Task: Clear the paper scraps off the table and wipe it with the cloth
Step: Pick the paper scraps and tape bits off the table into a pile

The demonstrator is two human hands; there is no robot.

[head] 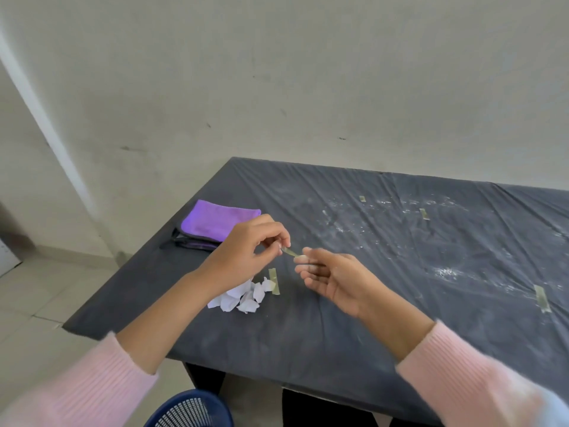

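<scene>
Head camera, looking down: nearest to me a blue basket (191,409) stood on the floor by the counter's near edge, between two pink sleeves. Above the near part of the counter (338,349), which was covered in wrinkled black sheeting, both hands were raised close together. The left hand (243,257) had its grip closed on one end of a short greenish strip (291,252), pinched between thumb and forefinger. The right hand (335,278) was turned palm-up with its fingers lying loosely out. The strip's other end met its topmost fingertips, and I could not tell whether that grip pinched the strip or only touched it.

Just under the left hand the paper scraps (243,295) lay in a small white crumpled heap on the counter, near its left edge. A second strip (275,282) lay flat on the counter, touching the heap's right side.

Further back, by the left edge, the purple cloth (215,220) lay folded, apart from the heap. To the right, more strips (542,298) lay scattered across the sheeting among smears of white dust (446,272). Beyond the far edge was a scuffed pale wall (308,72).
</scene>
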